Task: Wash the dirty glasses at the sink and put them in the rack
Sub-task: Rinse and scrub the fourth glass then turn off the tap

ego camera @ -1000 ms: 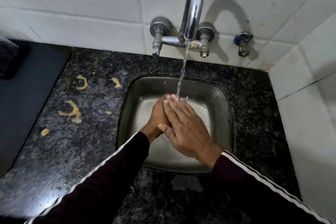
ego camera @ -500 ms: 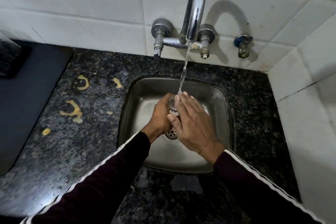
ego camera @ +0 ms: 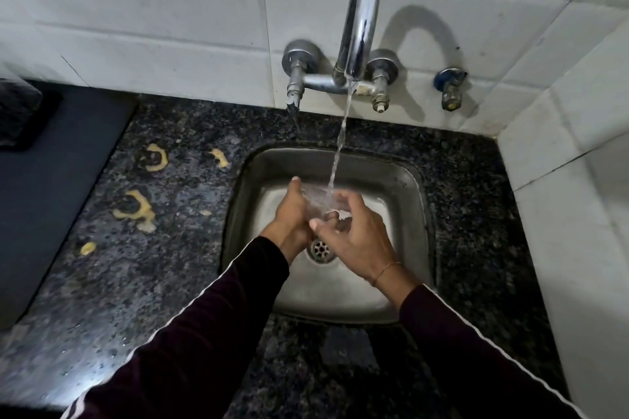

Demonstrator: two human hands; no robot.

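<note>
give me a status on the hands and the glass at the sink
Left hand grips glass. Right hand curled round it too. Glass under the tap stream, over the sink. No rack in view.

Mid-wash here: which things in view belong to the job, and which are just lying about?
In use: glass, left hand, right hand, running tap, sink.
Lying about: yellow scraps, dark mat, blue wall valve.

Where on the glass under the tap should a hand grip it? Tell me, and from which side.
Judging by its pose, grip the glass round its lower wall from the left, as the left hand does; its mouth tilts toward the stream, so the rim stays free for the right hand.
</note>
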